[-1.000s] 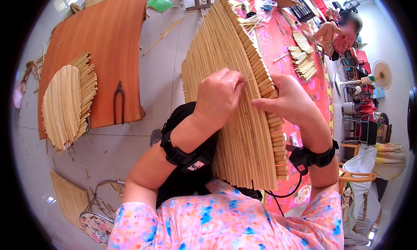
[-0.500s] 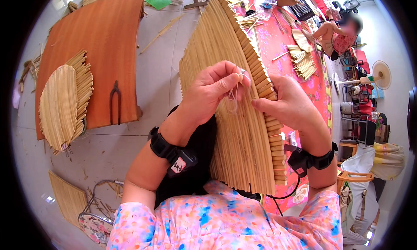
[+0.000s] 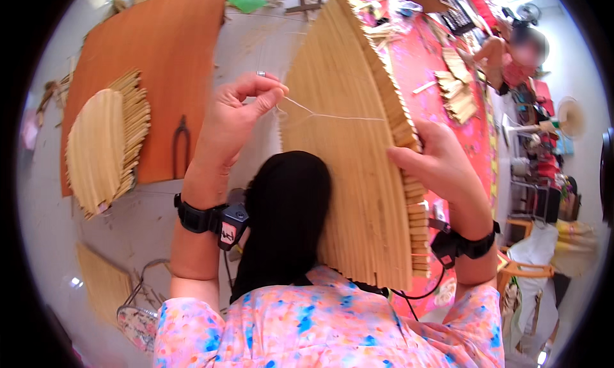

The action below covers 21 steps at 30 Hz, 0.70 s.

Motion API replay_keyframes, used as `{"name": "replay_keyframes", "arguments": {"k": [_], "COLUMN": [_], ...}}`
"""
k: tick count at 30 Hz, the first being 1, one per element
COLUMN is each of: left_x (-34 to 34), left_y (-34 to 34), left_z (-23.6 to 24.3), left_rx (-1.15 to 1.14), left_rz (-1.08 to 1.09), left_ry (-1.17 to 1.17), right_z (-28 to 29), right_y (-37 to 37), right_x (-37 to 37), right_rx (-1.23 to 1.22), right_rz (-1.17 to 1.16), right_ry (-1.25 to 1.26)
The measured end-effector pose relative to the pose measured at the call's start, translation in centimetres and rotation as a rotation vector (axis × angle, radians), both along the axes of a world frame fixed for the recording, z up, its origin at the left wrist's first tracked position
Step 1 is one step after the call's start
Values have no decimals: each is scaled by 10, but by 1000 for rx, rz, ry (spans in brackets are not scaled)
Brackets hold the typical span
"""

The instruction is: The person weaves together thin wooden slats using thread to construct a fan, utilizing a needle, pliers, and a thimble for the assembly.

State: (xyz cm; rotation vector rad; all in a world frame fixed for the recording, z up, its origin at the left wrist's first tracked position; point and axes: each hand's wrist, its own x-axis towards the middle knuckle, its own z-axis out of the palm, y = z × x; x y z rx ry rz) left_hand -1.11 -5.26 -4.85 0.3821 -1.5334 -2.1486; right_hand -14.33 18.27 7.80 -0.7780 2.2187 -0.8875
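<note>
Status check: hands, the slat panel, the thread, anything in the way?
Left hand pinching thread, pulled taut. Right hand gripping bamboo slat panel at its right edge. Nothing blocking the thread; pliers lying apart on orange board.

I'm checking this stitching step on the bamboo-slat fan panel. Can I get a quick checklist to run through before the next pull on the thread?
1. Left hand pinches the thread: ok.
2. Thread taut between the pinch and the bamboo-slat panel: ok.
3. Right hand grips the panel's stepped right edge: ok.
4. Thread free of knots or snags: cannot tell, too thin.
5. Needle on the thread: cannot tell.
6. Pliers on the orange board lie away from both hands: ok.
</note>
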Motion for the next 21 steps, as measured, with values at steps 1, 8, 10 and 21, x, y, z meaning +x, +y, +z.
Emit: {"name": "replay_keyframes", "arguments": {"k": [1, 8, 10, 21], "left_x": [14, 77, 92, 74], "left_y": [-13, -40, -42, 11], "left_z": [5, 34, 44, 114], "left_rx": [31, 381, 366, 52], "left_rz": [57, 168, 192, -23], "left_ry": [-14, 301, 388, 442], "right_z": [-1, -4, -1, 62], "right_y": [-2, 5, 7, -70], "right_x": [2, 1, 0, 73], "right_rx": [-12, -19, 54, -540], "right_rz": [15, 21, 61, 329], "right_ry": [22, 71, 236, 212]}}
